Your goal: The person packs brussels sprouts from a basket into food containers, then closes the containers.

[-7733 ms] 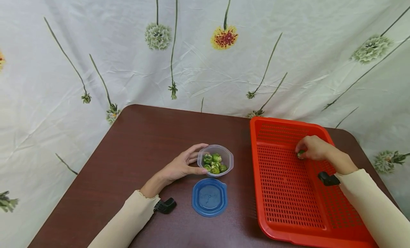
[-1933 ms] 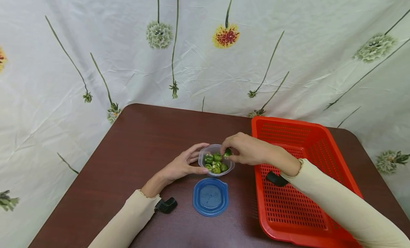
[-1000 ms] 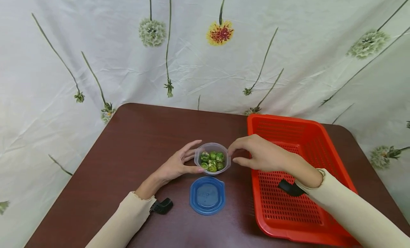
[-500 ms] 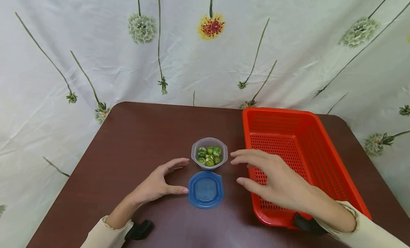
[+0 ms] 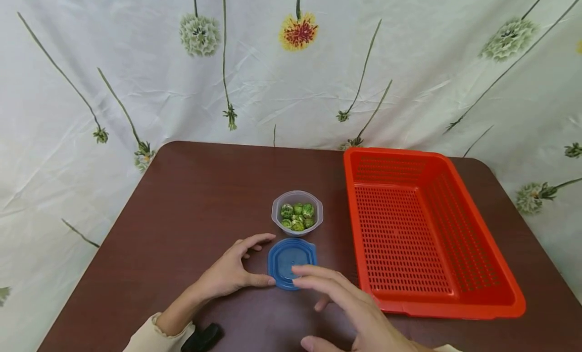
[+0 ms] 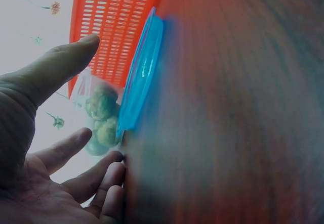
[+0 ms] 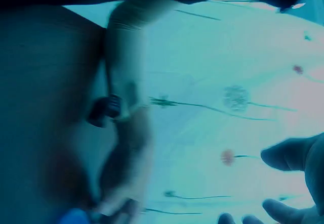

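Observation:
A blue plastic lid [image 5: 284,263] lies on the table in front of a clear plastic container [image 5: 297,196] of several Brussels sprouts [image 5: 297,219]. My left hand [image 5: 229,271] is at the lid's left side, fingers and thumb spread, the thumb tip close to its edge; whether it touches is unclear. The left wrist view shows the lid [image 6: 143,72] beyond this hand [image 6: 61,148], gripping nothing. Over the lid's near right side hovers my right hand [image 5: 352,306], fingers extended and holding nothing; its fingertips cover part of the lid.
A red perforated plastic basket [image 5: 364,241] stands on the right of the brown table [image 5: 218,190], holding nothing visible. Behind the table hangs a white cloth [image 5: 159,39] with a flower print.
The last sprout went from the basket into the container. Both hands have since left the container and come nearer: the left beside the lid, the right over its near side.

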The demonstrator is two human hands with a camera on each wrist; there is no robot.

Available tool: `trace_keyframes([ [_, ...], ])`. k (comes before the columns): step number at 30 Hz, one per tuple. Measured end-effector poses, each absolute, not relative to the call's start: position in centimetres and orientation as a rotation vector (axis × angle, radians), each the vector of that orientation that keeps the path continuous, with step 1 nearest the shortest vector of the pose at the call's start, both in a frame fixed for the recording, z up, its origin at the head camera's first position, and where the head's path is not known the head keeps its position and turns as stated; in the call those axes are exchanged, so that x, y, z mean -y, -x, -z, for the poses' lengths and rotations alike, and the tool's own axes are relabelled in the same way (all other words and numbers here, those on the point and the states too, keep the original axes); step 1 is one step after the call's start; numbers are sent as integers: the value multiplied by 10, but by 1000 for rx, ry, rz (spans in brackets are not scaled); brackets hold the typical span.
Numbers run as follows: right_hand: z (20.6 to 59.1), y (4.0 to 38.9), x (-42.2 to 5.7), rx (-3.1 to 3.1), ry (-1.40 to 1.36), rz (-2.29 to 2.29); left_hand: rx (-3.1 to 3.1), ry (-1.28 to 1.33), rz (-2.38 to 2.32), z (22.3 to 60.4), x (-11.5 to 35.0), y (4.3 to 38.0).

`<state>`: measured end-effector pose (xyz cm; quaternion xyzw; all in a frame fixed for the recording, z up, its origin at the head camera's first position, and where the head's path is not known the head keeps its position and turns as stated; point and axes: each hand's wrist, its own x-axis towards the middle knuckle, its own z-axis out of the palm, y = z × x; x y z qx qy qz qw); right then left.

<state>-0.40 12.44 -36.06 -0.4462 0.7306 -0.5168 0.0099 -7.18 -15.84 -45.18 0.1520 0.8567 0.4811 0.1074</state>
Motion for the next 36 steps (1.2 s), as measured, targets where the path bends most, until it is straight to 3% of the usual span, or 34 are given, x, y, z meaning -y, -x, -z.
trace_keyframes([
  [9,413,4,-101,-2212,972,1782,-2538,-467,-1425,455,156,70],
  [18,441,34,-91,-2388,378,1733,-2562,-471,-1405,455,153,67],
  [26,454,48,-89,-2345,168,1824,-2592,-518,-1412,456,149,68],
  [36,453,47,-91,-2249,115,1792,-2685,-521,-1330,458,147,65],
])
